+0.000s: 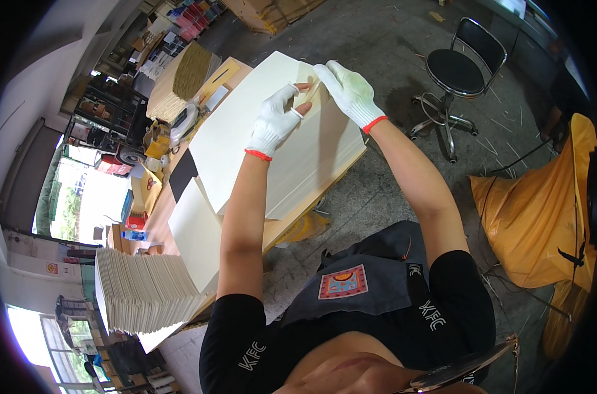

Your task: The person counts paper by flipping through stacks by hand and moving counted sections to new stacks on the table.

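Observation:
Both hands wear white knit gloves with red cuffs and rest at the far part of a broad stack of white board sheets [246, 125]. My left hand [275, 121] is open, its bare thumb and a bare fingertip spread apart, touching a narrow beige strip [316, 95] on the stack. Across the strip from it, my right hand [349, 92] lies with stretched fingers along the right edge of the sheets. Its palm side is hidden, and I see nothing gripped in it.
A tall pile of sheets [150, 289] stands on the near left, beside a loose white sheet [196, 230]. Tools and boxes clutter the table's left side. A black swivel chair [456, 71] stands at the right, with a large orange sack [531, 210] nearer me.

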`<state>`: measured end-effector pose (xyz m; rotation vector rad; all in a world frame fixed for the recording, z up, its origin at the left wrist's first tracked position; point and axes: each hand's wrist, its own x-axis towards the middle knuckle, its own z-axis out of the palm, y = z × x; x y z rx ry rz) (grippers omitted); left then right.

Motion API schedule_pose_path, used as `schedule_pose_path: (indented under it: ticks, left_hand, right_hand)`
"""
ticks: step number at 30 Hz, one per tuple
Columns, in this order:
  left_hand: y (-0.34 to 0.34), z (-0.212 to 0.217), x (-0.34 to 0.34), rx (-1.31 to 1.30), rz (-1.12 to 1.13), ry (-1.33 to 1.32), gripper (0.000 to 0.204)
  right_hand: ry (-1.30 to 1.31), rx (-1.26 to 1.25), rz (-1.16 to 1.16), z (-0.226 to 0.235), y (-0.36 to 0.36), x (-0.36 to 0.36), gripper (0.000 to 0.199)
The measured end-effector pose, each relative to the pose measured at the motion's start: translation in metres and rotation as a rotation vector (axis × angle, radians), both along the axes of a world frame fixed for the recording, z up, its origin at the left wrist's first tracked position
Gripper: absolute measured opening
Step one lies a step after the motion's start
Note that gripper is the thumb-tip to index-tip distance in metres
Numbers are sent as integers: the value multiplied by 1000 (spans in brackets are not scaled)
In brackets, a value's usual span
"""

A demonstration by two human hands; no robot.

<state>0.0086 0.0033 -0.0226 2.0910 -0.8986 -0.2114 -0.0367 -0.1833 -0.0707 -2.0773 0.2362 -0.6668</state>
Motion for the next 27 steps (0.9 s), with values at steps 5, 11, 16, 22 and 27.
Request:
schedule_pose_path:
  ticks: [5,11,16,22,27]
  left_hand:
    - [3,-7,11,15,16,-74,37]
    - [3,-15,18,-24,-59,-337,34]
    - [-2,1,-1,91,24,-50,31]
    - [-3,4,-3,66,8,-22,32]
    - [2,-5,3,-57,-6,-186,32]
  right_hand:
    - [-8,2,13,3,1,-4,62]
    - [-25,-23,-23,-2,1,0,65]
    - [17,-10,-21,-5,0,2,67]
    - [-71,-5,-64,-9,0,4,66]
    - [-21,4,5,4,4,-6,61]
